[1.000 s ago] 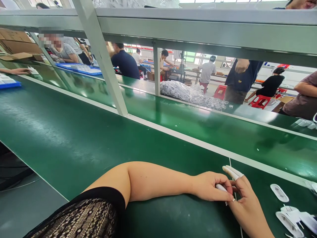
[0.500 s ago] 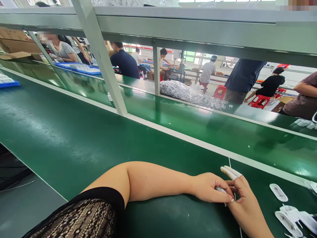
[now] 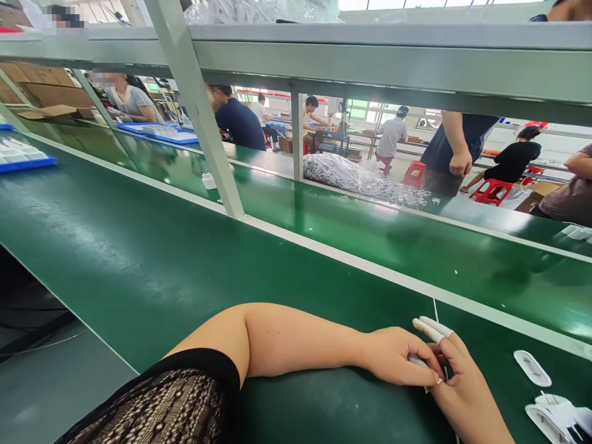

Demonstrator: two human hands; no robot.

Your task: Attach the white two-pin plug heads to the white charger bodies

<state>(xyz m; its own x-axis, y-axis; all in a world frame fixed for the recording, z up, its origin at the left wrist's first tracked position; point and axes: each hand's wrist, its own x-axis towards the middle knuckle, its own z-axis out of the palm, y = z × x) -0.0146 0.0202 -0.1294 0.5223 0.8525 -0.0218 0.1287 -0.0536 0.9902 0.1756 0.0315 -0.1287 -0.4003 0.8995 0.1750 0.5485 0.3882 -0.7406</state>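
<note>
My left hand [image 3: 398,356] is closed around a small white plastic part [image 3: 417,361], most of it hidden by the fingers. Meeting it from the right, my right hand [image 3: 462,377] pinches at the same part with thumb and bent fingers. Two of its outer fingers stretch out, capped in white finger cots [image 3: 433,328]. Beside the right hand lies a white oval plastic piece [image 3: 531,368] with small metal pieces on it. Closer to me, several similar white plastic parts [image 3: 552,419] are heaped at the frame's lower right.
A green belt [image 3: 324,216] runs behind a pale rail [image 3: 333,251]. A slanted grey post [image 3: 203,117] carries an overhead shelf [image 3: 370,61]. Bagged white parts [image 3: 342,172] lie beyond; a blue tray [image 3: 28,161] is at left. Several people work across the room.
The view has shifted slightly, so the scene sits a little lower and further right. Both hands keep nearly the same hold. A background person's forearm now shows beyond the belt.
</note>
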